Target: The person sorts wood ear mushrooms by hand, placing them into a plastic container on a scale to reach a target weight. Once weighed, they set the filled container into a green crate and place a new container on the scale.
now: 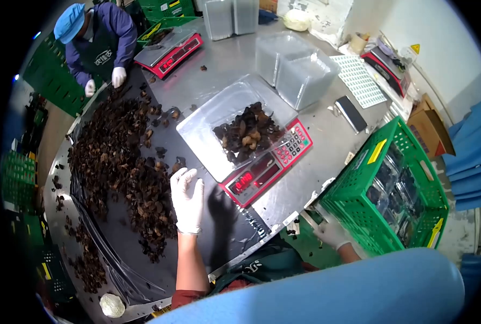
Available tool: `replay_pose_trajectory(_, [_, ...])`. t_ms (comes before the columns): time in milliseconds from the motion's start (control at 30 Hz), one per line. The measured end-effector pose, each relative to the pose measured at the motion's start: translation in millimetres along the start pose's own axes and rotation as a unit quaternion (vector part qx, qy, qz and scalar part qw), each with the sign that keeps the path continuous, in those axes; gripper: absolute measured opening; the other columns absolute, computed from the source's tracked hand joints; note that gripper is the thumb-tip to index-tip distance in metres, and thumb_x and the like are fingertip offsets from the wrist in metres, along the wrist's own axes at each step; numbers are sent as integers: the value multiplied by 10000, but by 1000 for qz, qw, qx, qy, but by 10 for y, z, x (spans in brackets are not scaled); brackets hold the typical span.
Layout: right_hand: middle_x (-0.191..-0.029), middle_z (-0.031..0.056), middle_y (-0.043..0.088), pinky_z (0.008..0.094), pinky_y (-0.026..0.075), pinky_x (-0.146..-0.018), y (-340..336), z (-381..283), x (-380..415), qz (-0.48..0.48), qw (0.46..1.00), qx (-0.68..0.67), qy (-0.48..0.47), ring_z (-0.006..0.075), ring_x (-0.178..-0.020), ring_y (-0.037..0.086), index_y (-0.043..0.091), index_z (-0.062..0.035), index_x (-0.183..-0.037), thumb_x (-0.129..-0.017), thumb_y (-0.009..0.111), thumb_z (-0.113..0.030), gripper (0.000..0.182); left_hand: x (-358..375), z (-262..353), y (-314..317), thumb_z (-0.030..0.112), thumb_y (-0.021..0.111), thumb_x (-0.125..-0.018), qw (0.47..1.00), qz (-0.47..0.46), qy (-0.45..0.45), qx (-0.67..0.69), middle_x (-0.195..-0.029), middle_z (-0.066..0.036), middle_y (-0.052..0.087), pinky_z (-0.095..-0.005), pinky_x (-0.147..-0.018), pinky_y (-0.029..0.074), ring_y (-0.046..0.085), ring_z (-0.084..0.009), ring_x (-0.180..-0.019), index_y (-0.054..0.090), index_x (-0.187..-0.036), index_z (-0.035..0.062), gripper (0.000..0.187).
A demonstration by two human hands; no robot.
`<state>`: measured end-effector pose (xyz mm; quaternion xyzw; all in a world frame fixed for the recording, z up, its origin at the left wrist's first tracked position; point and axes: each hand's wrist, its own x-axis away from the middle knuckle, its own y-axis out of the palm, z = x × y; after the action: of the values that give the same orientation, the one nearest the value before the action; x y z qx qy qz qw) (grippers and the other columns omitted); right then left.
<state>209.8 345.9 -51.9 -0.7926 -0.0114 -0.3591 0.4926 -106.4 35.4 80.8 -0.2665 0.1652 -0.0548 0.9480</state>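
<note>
Left hand [187, 201] looks empty, fingers parted, near the wood ear mushroom pile [116, 143]. Can't tell if the right hand [332, 234], by the green crate [351, 213], grips anything. More mushrooms [250, 129] sit in the clear tub [201, 129] on the red scale [275, 171]; one careless bump could spill them.

This looks like a food-packing workroom: my grey metal worktop [229, 56] carries a heap of dark-brown, mushroom-like pieces [116, 143], a red digital scale [259, 175] and stacked clear plastic boxes [305, 78], beside a perforated green plastic crate [351, 216] and a co-worker [108, 35] in a blue cap [70, 23].
</note>
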Motion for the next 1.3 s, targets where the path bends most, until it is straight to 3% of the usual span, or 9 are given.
replay_pose_trajectory(100, [-871, 100, 637, 344, 511, -693, -888, -751, -60, 208, 932, -182, -234, 247, -768, 635, 656, -80, -881, -760, 694, -131, 137, -17, -17, 44, 44, 678, -829, 999, -19, 3, 43, -1143, -97, 569, -303, -853, 485, 581, -183, -1008, 637, -1081, 46, 255])
replay_pose_trajectory(167, [-864, 80, 624, 298, 491, -691, -1416, -1183, -128, 301, 882, -223, -285, 196, -780, 601, 660, -41, -990, -752, 690, -22, 241, -15, 103, 151, 93, 667, -858, 995, -50, -41, 82, -980, -74, 620, -272, -726, 505, 598, -135, -837, 630, -1112, 45, 261])
replay_pose_trajectory(233, [-835, 75, 629, 348, 447, -734, -1780, -1440, -346, 366, 864, -133, -320, 238, -751, 582, 694, -69, -928, -764, 718, -77, 166, -41, 93, 303, 135, 661, -871, 997, -72, -17, 32, -844, -62, 636, -261, -630, 509, 595, -127, -680, 603, -1196, 38, 344])
replay_pose_trajectory(333, [-767, 28, 603, 377, 416, -788, -2103, -1853, -748, 437, 804, -113, -386, 223, -776, 572, 687, -116, -894, -761, 711, -125, 136, -55, 366, 392, 161, 676, -859, 995, -90, -30, 15, -973, -126, 644, -289, -657, 524, 630, -175, -711, 565, -1244, 42, 417])
replay_pose_trajectory(467, [-855, 17, 605, 394, 394, -842, -2324, -2235, -1096, 448, 786, -19, -426, 219, -894, 560, 668, -140, -856, -753, 706, -198, 123, -86, 487, 483, 185, 657, -835, 996, -67, 45, -24, -1126, -203, 570, -406, -859, 497, 600, -356, -983, 543, -1260, 66, 456])
replay_pose_trajectory(500, [-874, 18, 602, 398, 389, -851, -2333, -2302, -1145, 453, 781, -4, -429, 221, -910, 554, 666, -143, -853, -758, 702, -209, 121, -116, 508, 465, 186, 660, -830, 991, -48, 109, -68, -1096, -196, 568, -401, -834, 503, 604, -346, -957, 553, -1249, 61, 450])
replay_pose_trajectory(800, [-835, 11, 587, 394, 363, -868, -2322, -2427, -1448, 417, 786, 71, -450, 218, -892, 538, 639, -145, -812, -778, 671, -176, 55, -123, 358, 509, 158, 680, -805, 992, -58, 99, -49, -1122, -195, 548, -398, -856, 501, 584, -350, -1012, 576, -1222, 46, 444])
replay_pose_trajectory(1167, [-777, 7, 655, 426, 334, -994, -2392, -2383, -1411, 408, 798, -64, -439, 194, -770, 617, 659, -120, -876, -841, 647, -147, 46, -194, 361, 412, 155, 667, -846, 996, -53, 63, -24, -1116, -179, 545, -346, -857, 496, 599, -306, -997, 588, -1197, 15, 386])
replay_pose_trajectory(1300, [-755, 52, 632, 383, 422, -803, -2588, -2232, -1442, 466, 796, -142, -359, 243, -748, 589, 645, -101, -876, -888, 618, -189, 93, -207, 273, 344, 113, 660, -830, 998, -36, 52, -4, -1122, -181, 545, -351, -836, 506, 609, -319, -965, 590, -1182, 30, 368])
